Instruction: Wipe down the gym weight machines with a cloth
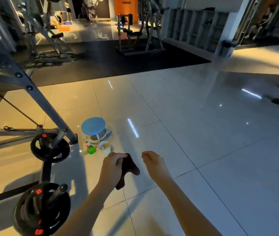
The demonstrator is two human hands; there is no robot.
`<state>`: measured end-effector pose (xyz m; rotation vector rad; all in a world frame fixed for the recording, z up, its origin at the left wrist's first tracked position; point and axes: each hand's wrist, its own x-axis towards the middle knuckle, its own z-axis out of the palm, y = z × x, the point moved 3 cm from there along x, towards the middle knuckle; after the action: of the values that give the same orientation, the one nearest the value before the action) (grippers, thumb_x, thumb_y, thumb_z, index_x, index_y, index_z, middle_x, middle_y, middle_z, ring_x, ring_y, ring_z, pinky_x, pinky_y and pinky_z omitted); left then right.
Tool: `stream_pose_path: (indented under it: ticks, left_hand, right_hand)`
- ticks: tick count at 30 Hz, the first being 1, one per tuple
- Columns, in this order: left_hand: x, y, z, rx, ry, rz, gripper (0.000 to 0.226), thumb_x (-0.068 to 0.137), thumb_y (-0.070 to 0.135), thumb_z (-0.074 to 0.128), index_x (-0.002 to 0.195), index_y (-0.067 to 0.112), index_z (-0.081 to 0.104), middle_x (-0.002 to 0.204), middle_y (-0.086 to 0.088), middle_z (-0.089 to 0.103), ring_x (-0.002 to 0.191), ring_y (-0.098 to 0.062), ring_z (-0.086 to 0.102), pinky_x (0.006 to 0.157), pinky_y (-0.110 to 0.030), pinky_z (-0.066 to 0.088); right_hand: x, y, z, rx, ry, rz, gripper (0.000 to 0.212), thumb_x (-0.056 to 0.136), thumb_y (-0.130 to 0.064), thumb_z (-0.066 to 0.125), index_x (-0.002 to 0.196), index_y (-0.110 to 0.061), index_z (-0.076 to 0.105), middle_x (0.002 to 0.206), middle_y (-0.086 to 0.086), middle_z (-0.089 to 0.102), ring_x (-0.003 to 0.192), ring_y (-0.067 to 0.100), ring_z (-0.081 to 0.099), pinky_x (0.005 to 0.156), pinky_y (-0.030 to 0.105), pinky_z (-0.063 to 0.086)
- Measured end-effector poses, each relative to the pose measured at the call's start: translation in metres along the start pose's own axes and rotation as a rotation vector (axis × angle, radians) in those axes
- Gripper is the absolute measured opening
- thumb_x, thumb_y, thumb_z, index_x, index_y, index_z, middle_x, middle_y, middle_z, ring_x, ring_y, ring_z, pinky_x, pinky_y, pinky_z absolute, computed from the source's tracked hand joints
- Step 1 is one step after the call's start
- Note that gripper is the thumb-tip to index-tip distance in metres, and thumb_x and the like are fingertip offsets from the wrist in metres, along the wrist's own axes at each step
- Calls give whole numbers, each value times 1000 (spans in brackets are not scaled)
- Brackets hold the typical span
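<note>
Overhead, from the head camera, the only view we have: our left hand [114, 165] is curled round a dark cloth [129, 168], bunched at the top in the fist, with the loose ends drooping below and to the right. Our right hand [152, 161] hangs just beside it, fingers loosely curled, holding nothing and not touching the cloth. Both are out over the tiled floor [203, 133], apart from any equipment. To our left stands a weight machine [38, 99] with a slanted metal frame; black weight plates [50, 147] sit on a peg near its foot, and a second stack [41, 210] lies closer to us. Beyond the hands are a blue-topped stool [93, 127], a green spray bottle [91, 149] and a pale cup [106, 149], all on the floor. We judge the cloth light, soft and limp, so it will fold round tubing easily; best held as a wad in the palm, with a flat pad left free for the metal. No wiping contact is made yet; the frame at left looks the nearest surface.
</note>
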<state>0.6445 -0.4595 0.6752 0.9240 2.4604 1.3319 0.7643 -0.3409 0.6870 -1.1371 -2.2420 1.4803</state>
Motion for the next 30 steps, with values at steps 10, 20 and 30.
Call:
stream_pose_path:
  ticks: [10, 20, 30]
  left_hand:
    - [212, -15, 10, -23, 251, -173, 30, 93, -6, 45, 102, 8, 70, 103, -4, 56, 95, -14, 49, 77, -19, 30]
    - [403, -170, 3, -16, 325, -363, 30, 89, -10, 47, 100, 4, 71, 97, -5, 57, 87, -14, 51, 67, 1, 31]
    - [565, -393, 32, 10, 344, -641, 26, 85, -15, 51, 94, -2, 72, 91, -9, 58, 83, -24, 54, 67, -5, 33]
  right_hand:
    - [247, -66, -10, 84, -120, -134, 22, 98, -13, 50, 110, -8, 68, 97, 5, 67, 95, 24, 66, 85, 27, 48]
    - [475, -104, 124, 24, -323, -109, 17, 99, -20, 50, 101, -19, 67, 96, -1, 69, 93, 16, 64, 74, 18, 45]
    - [675, -75, 288, -4, -449, 92, 19, 97, -16, 54, 86, -28, 63, 89, -6, 68, 87, 9, 63, 64, 7, 43]
